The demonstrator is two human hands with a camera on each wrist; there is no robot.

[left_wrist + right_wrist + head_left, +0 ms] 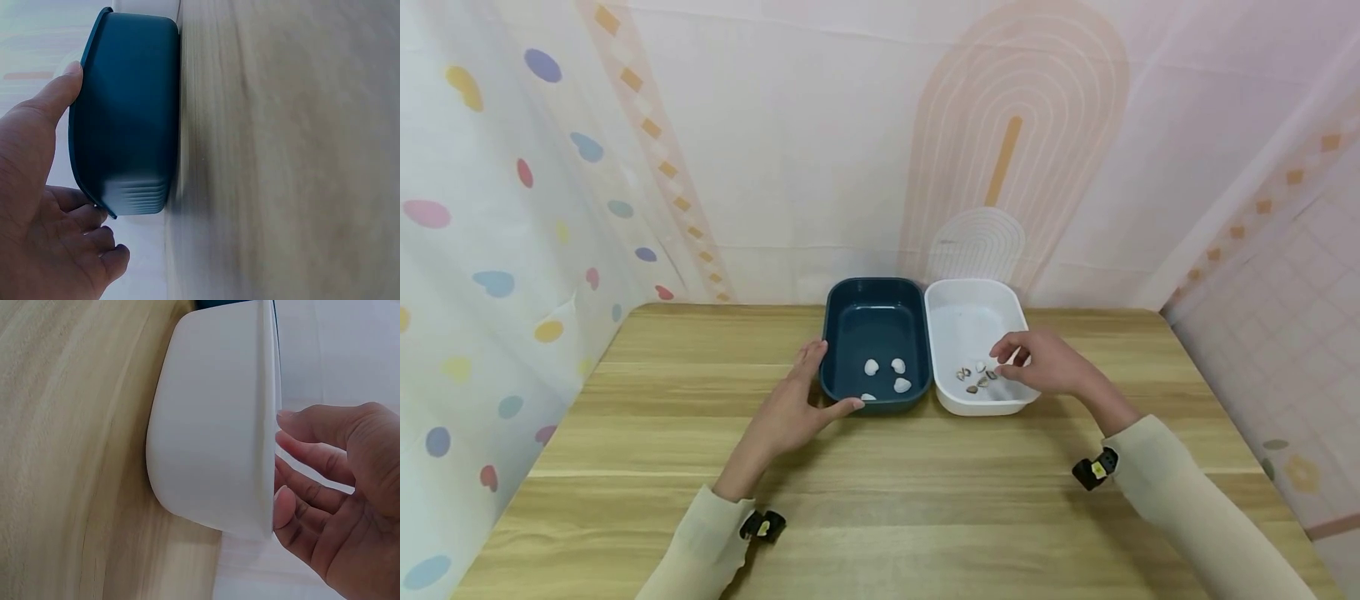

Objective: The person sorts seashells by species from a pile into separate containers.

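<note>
Pastel curtains ring our wooden table point(925, 500), where our left hand point(790, 412) lies open, bracing the blue tray point(874, 346), while our right hand point(1037, 360), fingers loosely curled, hovers over the small shells point(976, 377) in the white tray point(973, 346).

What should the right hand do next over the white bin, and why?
Probably lower the right hand a little and pinch one of the small shells in the white bin. Its fingers hover curled just above them and appear to hold nothing, while the left hand steadies the blue bin, where a few white shells already lie.
</note>
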